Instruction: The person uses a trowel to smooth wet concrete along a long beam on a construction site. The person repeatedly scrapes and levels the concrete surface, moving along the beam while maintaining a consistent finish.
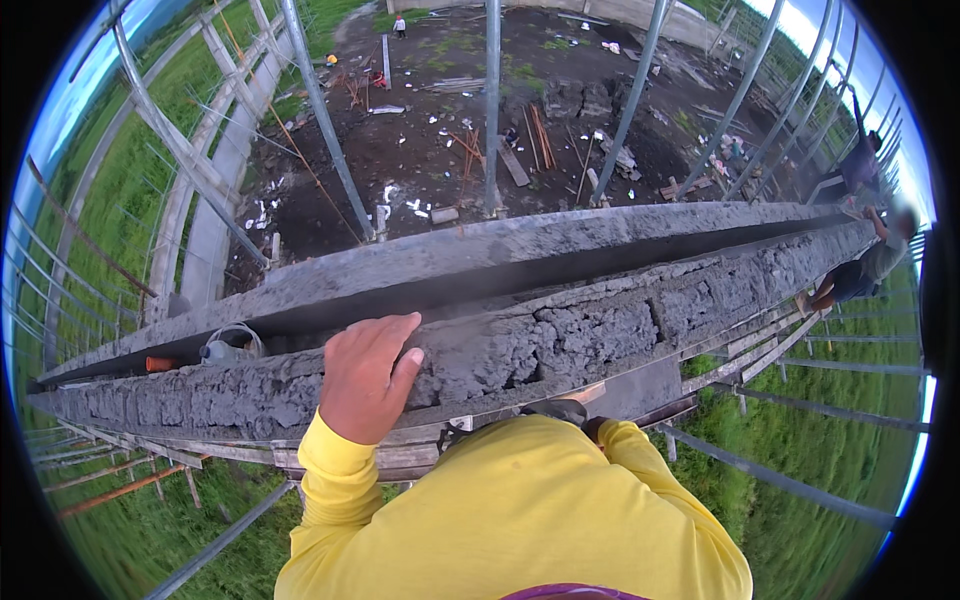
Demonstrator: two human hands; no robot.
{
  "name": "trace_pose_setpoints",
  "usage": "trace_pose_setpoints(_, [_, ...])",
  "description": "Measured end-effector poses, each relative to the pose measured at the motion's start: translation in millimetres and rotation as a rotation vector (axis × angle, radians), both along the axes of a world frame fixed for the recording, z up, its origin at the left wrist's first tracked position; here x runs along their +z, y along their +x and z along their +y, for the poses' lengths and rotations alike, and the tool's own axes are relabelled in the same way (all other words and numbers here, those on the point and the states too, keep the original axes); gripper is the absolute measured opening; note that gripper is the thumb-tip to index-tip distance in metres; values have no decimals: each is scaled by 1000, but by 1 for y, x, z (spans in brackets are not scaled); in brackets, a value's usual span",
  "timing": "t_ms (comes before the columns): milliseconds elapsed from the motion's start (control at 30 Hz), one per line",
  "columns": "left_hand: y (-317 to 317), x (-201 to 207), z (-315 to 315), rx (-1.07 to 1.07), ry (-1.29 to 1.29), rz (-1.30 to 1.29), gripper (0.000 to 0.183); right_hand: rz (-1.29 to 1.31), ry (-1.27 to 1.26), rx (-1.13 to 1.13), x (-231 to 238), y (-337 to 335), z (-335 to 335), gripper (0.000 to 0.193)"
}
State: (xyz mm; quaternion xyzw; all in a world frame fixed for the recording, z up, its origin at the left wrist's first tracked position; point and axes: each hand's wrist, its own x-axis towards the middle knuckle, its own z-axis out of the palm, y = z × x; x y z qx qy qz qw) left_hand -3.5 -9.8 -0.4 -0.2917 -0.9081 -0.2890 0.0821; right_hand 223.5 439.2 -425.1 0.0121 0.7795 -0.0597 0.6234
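My left hand (372, 376) lies on the near edge of a rough grey block wall (590, 335) coated in mortar, its fingers stretched out and the thumb apart, holding nothing. Only a dark bit of my right hand (594, 430) shows past the yellow cuff, low against the wall's near side; its fingers are hidden. A dark channel runs along the wall's far side, bounded by a smooth concrete ledge (430, 245). In the channel to the left of my left hand sits a pail (228, 350) with a wire handle, and an orange pipe end (160, 364) lies beyond it.
Wooden scaffold planks (750, 350) and metal poles (790, 480) run below me, high above grass. Upright steel posts (492, 110) line the ledge. Two people work at the far right, one in a grey shirt (885, 255). Timber and debris (540, 135) litter the dark ground beyond.
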Motion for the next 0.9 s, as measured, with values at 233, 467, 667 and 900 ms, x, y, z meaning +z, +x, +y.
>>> trace_pose_setpoints(233, [-1, -3, -2, -12, -10, -23, 35, -3, 15, -35, 1, 2, 2, 68])
trace_pose_setpoints(467, [-1, -3, -2, -9, -19, -33, 35, 2, 19, -47, -1, 1, 2, 67])
trace_pose_setpoints(667, [0, -3, -2, -5, -29, -32, 35, 4, 21, -53, -6, -3, -4, 66])
trace_pose_setpoints(900, [1, -3, -1, 3, -29, -22, 35, -4, 16, -61, -18, -9, -9, 65])
